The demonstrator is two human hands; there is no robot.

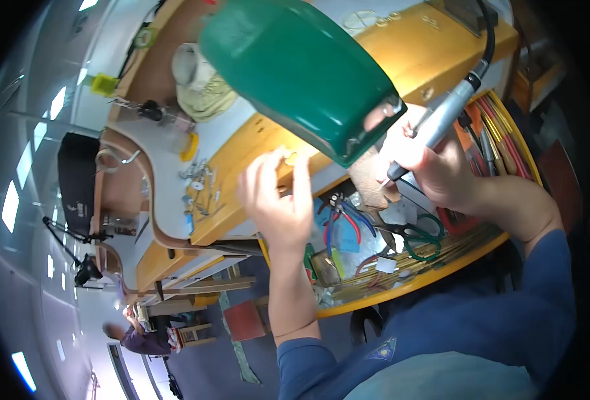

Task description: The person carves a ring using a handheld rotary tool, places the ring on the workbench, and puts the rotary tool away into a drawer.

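Observation:
My right hand [435, 157] is wrapped round a silver rotary handpiece [438, 127], its tip pointing down and left over a worn wooden bench pin [371, 183]. A black cable runs up from its far end. To the left, my left hand [278, 200] is raised at the bench edge, with a small gold-coloured piece [291, 158] between its thumb and fingertips. The piece is blurred, so I cannot make out its shape. A large green lamp shade [301, 67] hangs close above both hands and covers part of the bench.
Below the hands, a yellow-edged drawer [401, 291] holds red-and-blue pliers [343, 223], green-handled scissors [425, 240] and several files [501, 137]. Small metal parts [201, 190] and a cloth [205, 97] lie on the bench at left. Another person [141, 340] sits far off.

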